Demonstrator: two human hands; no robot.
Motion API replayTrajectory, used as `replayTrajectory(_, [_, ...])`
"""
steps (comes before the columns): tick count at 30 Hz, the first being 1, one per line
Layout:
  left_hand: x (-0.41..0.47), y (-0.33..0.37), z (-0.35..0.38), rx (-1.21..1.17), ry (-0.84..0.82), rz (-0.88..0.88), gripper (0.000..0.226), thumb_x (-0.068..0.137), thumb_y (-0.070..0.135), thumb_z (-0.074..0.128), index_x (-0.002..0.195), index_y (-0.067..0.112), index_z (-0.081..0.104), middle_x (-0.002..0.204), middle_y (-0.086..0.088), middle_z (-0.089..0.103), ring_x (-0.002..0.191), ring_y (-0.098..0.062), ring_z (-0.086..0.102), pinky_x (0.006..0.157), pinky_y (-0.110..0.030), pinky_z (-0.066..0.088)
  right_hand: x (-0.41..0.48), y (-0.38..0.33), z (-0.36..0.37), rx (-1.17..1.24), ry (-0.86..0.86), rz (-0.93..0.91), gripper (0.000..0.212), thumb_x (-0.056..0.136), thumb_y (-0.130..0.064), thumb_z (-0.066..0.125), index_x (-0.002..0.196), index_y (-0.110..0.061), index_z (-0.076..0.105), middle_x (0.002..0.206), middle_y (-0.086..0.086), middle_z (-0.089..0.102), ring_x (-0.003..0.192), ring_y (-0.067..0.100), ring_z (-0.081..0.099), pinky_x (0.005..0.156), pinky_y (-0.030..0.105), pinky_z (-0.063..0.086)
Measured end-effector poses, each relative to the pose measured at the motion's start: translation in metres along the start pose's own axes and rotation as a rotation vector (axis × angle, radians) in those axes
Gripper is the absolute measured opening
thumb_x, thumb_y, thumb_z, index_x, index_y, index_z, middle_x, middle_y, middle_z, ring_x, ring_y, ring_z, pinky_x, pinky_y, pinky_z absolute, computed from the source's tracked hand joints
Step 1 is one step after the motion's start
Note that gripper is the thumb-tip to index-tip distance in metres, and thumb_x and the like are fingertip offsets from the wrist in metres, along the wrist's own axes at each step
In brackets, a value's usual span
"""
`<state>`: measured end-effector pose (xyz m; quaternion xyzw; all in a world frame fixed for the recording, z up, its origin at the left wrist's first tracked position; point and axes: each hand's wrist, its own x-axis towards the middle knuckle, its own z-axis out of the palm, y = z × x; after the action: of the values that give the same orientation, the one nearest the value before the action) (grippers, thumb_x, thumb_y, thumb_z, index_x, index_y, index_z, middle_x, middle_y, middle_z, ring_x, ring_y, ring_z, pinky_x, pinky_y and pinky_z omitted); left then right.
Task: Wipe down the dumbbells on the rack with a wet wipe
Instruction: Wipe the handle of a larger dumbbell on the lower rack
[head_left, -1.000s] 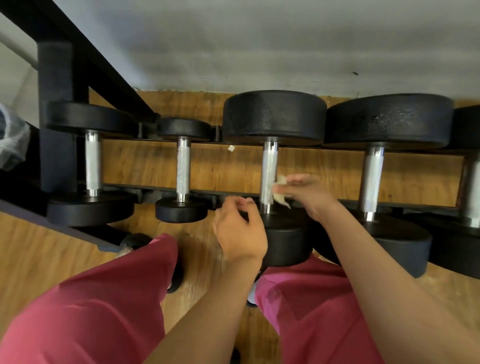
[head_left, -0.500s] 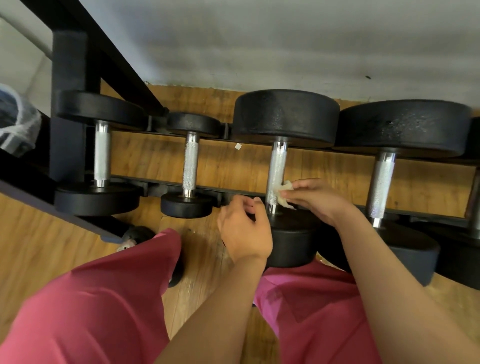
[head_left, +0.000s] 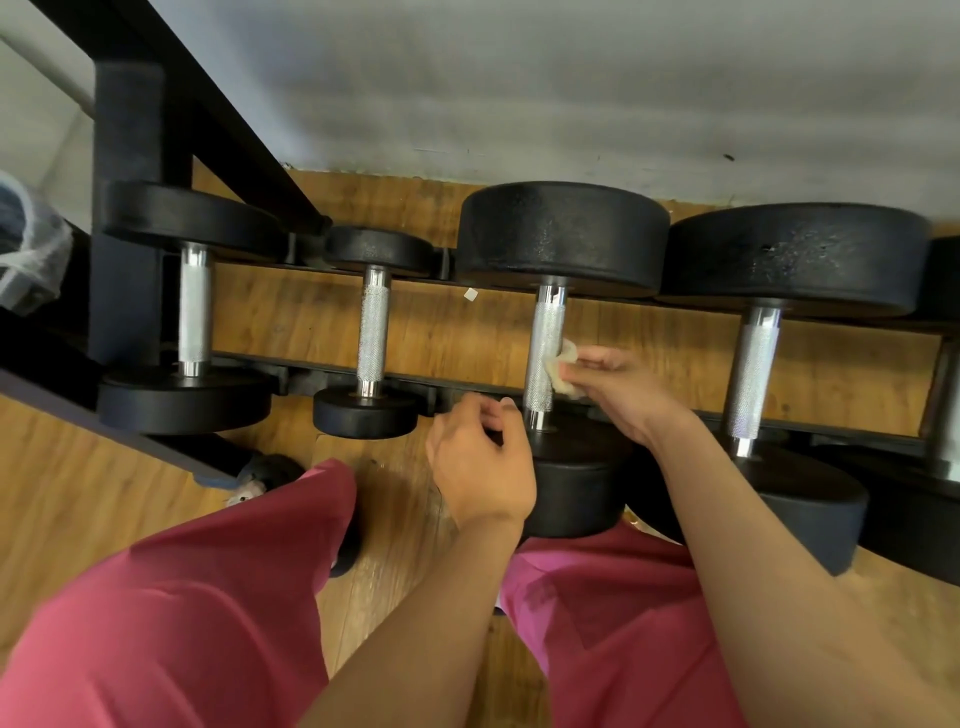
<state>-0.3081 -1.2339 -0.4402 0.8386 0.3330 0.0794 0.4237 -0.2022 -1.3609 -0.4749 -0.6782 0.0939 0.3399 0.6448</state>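
Several black dumbbells with knurled steel handles lie across the black rack (head_left: 306, 371). The middle dumbbell (head_left: 563, 236) has its handle (head_left: 545, 353) in front of me. My right hand (head_left: 618, 395) pinches a small crumpled wet wipe (head_left: 563, 366) against the right side of that handle, near its lower end. My left hand (head_left: 480, 465) rests loosely curled against the near head of the same dumbbell, fingers bent, nothing visible in it.
A small dumbbell (head_left: 374, 338) and a larger one (head_left: 195, 312) lie to the left, a big one (head_left: 753, 374) to the right. Behind the rack is a grey wall (head_left: 519, 83). Wooden floor (head_left: 78, 499) and my red-trousered legs (head_left: 171, 613) are below.
My right hand with the wipe has slid slightly up along the middle handle. The left hand stays at the near head. The camera has shifted a little.
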Motion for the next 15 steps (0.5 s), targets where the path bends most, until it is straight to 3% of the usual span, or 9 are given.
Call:
replayTrajectory(4, [0.000, 0.000, 0.000, 0.007, 0.004, 0.009, 0.016, 0.094, 0.025, 0.056, 0.078, 0.024, 0.054, 0.069, 0.018, 0.049, 0.084, -0.006, 0.039, 0.077, -0.027, 0.029, -0.007, 0.006, 0.000, -0.250, -0.127, 0.059, 0.016, 0.084, -0.007, 0.071, 0.099, -0.014, 0.072, 0.095, 0.002, 0.075, 0.092, 0.013, 0.069, 0.092, 0.028, 0.051])
replayTrajectory(9, [0.000, 0.000, 0.001, -0.010, -0.006, 0.017, 0.016, 0.093, 0.029, 0.053, 0.078, 0.025, 0.054, 0.071, 0.018, 0.050, 0.087, -0.009, 0.042, 0.078, -0.028, 0.032, -0.002, -0.003, 0.007, 0.027, 0.178, -0.048, 0.015, 0.088, -0.011, 0.067, 0.098, -0.022, 0.069, 0.107, 0.003, 0.071, 0.099, 0.014, 0.066, 0.088, 0.026, 0.050])
replayTrajectory(15, [-0.001, -0.002, 0.001, 0.005, -0.004, 0.020, 0.016, 0.092, 0.028, 0.054, 0.076, 0.026, 0.053, 0.069, 0.018, 0.049, 0.085, -0.007, 0.040, 0.078, -0.028, 0.031, -0.014, 0.006, 0.008, -0.080, 0.095, 0.050, 0.012, 0.084, -0.008, 0.072, 0.094, -0.015, 0.071, 0.097, 0.004, 0.073, 0.091, 0.013, 0.068, 0.080, 0.020, 0.053])
